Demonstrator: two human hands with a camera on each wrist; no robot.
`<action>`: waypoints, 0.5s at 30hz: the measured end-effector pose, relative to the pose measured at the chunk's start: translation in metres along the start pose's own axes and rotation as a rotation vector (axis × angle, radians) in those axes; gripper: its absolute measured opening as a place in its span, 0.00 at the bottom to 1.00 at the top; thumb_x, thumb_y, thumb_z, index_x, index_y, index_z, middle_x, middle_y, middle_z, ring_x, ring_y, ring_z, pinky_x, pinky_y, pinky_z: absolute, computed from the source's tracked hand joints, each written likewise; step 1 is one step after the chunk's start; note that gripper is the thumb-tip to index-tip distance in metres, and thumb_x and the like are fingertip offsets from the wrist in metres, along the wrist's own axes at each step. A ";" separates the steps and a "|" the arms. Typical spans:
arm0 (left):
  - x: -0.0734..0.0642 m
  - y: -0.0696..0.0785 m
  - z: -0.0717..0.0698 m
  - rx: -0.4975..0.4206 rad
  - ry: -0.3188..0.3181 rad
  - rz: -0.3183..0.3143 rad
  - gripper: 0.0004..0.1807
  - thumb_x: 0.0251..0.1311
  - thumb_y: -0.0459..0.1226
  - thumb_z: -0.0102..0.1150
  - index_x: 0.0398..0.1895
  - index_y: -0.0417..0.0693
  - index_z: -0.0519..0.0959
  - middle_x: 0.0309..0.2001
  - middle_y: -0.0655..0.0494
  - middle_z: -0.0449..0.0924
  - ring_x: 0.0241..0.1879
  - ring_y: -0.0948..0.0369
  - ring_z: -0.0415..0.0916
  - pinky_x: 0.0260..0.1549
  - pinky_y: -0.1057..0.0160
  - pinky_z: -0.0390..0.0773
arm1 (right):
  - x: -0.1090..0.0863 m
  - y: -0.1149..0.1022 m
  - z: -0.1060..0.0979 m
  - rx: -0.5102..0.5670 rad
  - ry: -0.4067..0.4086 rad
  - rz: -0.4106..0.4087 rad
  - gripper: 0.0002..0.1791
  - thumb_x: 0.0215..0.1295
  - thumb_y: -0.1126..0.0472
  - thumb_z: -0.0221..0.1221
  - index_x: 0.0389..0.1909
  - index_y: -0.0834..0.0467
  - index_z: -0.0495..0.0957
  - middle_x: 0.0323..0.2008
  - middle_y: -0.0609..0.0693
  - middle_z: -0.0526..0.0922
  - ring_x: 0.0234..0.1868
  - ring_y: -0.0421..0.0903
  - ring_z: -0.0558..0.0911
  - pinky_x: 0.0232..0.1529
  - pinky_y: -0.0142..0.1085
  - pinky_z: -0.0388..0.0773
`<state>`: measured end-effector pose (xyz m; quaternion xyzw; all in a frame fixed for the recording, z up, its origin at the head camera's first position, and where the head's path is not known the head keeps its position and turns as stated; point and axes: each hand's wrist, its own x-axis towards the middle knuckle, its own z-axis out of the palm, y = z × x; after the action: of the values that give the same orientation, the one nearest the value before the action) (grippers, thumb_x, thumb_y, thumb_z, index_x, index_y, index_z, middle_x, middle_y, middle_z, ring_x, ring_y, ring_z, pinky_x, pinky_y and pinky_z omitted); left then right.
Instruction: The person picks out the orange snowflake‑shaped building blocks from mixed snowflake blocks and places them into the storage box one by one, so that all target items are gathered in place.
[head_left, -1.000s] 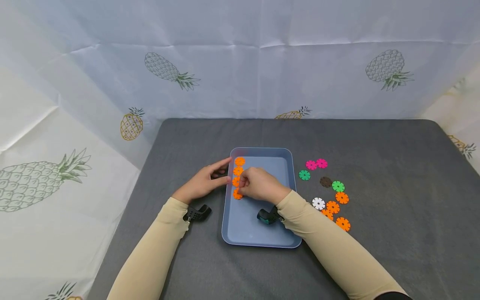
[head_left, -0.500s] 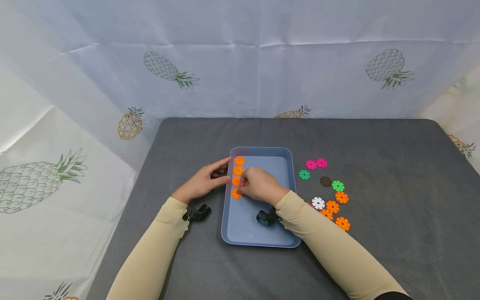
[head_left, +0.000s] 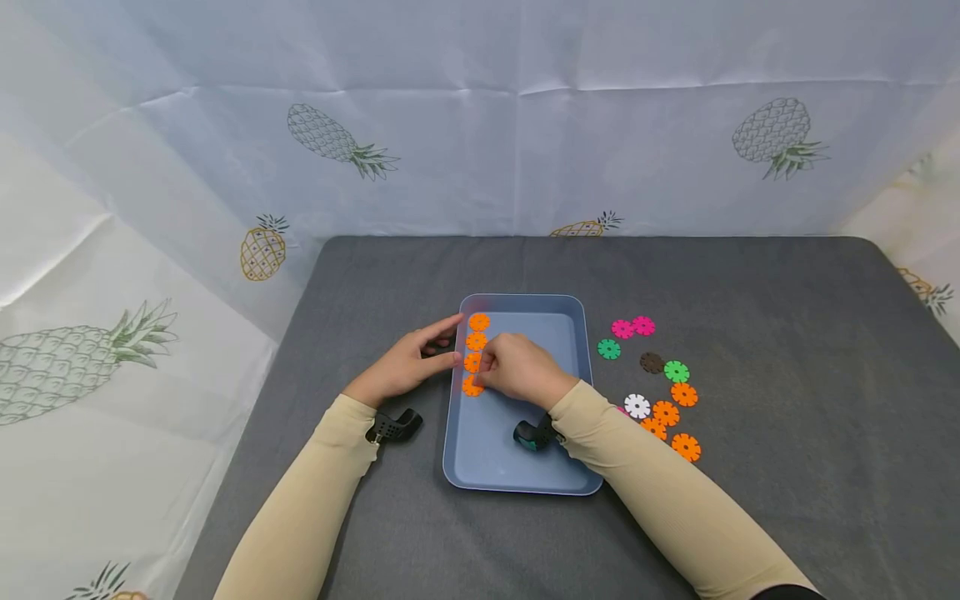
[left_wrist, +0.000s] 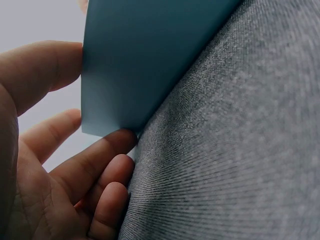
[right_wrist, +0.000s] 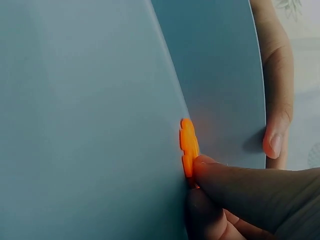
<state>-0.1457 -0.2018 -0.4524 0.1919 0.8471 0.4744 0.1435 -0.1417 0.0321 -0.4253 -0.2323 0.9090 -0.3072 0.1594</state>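
Observation:
A blue rectangular tray (head_left: 495, 454) lies on the grey cloth. Inside its left wall runs a column of orange notched plastic discs. My right hand (head_left: 521, 371) reaches over the tray and pinches the lowest orange disc (head_left: 472, 387) at its edge. In the right wrist view, thumb and finger are on that disc (right_wrist: 188, 142), which sits low against the side wall. My left hand (head_left: 405, 365) is at the tray's left rim with fingers extended. The left wrist view shows its fingertips touching the outer tray wall (left_wrist: 135, 65), the lower fingers resting by the cloth.
Right of the tray lie several loose discs: pink (head_left: 643, 326), teal green (head_left: 609, 349), brown (head_left: 652, 362), light green (head_left: 677, 372), white (head_left: 637, 407) and orange (head_left: 686, 447). My right sleeve (head_left: 645, 467) crosses the tray's right rim. A pineapple-print sheet (head_left: 480, 158) hangs behind the table.
The lowest orange disc has shifted slightly left, toward the tray wall, with my right fingers on it. My left hand has stayed at the rim.

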 end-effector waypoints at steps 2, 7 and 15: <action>0.000 0.000 0.000 0.001 0.000 -0.002 0.36 0.74 0.39 0.63 0.82 0.49 0.63 0.74 0.41 0.69 0.67 0.44 0.72 0.66 0.44 0.72 | 0.000 0.001 0.000 0.004 0.004 -0.001 0.13 0.63 0.58 0.74 0.20 0.51 0.84 0.17 0.42 0.76 0.20 0.40 0.73 0.23 0.31 0.65; -0.001 0.001 0.001 0.005 -0.003 -0.003 0.36 0.74 0.40 0.63 0.82 0.49 0.63 0.75 0.41 0.68 0.68 0.44 0.71 0.67 0.43 0.71 | 0.001 0.004 0.002 0.013 0.013 -0.015 0.13 0.62 0.59 0.74 0.20 0.51 0.84 0.16 0.42 0.76 0.19 0.39 0.72 0.22 0.30 0.65; -0.001 0.004 0.000 -0.002 -0.003 0.002 0.37 0.74 0.40 0.62 0.82 0.48 0.62 0.75 0.41 0.69 0.68 0.44 0.71 0.66 0.43 0.71 | 0.001 0.005 -0.002 0.021 0.019 -0.026 0.14 0.63 0.58 0.73 0.19 0.52 0.83 0.16 0.42 0.76 0.18 0.39 0.71 0.22 0.31 0.64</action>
<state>-0.1439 -0.2001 -0.4490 0.1934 0.8461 0.4751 0.1447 -0.1448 0.0361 -0.4275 -0.2394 0.9041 -0.3210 0.1491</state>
